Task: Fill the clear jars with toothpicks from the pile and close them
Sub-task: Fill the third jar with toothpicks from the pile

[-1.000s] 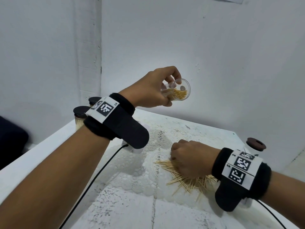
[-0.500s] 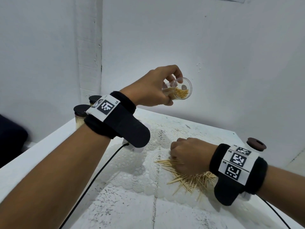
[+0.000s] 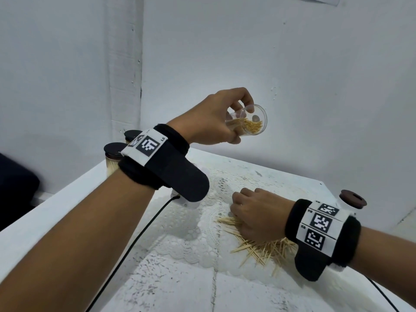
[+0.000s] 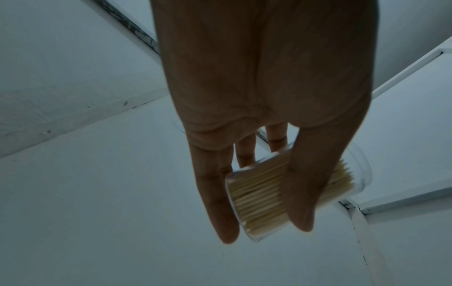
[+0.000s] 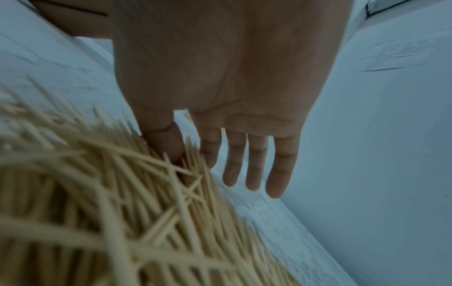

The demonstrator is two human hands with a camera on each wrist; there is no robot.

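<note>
My left hand (image 3: 227, 122) grips a clear jar (image 3: 252, 124) in the air above the back of the table. The jar lies tilted on its side with its mouth to the right, and it is partly filled with toothpicks (image 4: 259, 195). It has no lid. Down on the table, my right hand (image 3: 247, 212) rests on the left end of the loose toothpick pile (image 3: 265, 248). Its thumb and index finger (image 5: 208, 152) pinch into the toothpicks (image 5: 97, 193). The other fingers hang fairly straight past the pile.
Two lidded jars (image 3: 114, 154) (image 3: 131, 135) stand at the table's back left corner. A white jar with a brown holed lid (image 3: 352, 198) stands at the right edge. A lace doily (image 3: 180, 233) covers the middle, and a black cable (image 3: 139, 233) runs under my left arm. White walls stand close behind.
My right hand has shifted slightly left over the pile. The left hand still holds the tilted jar in almost the same place.
</note>
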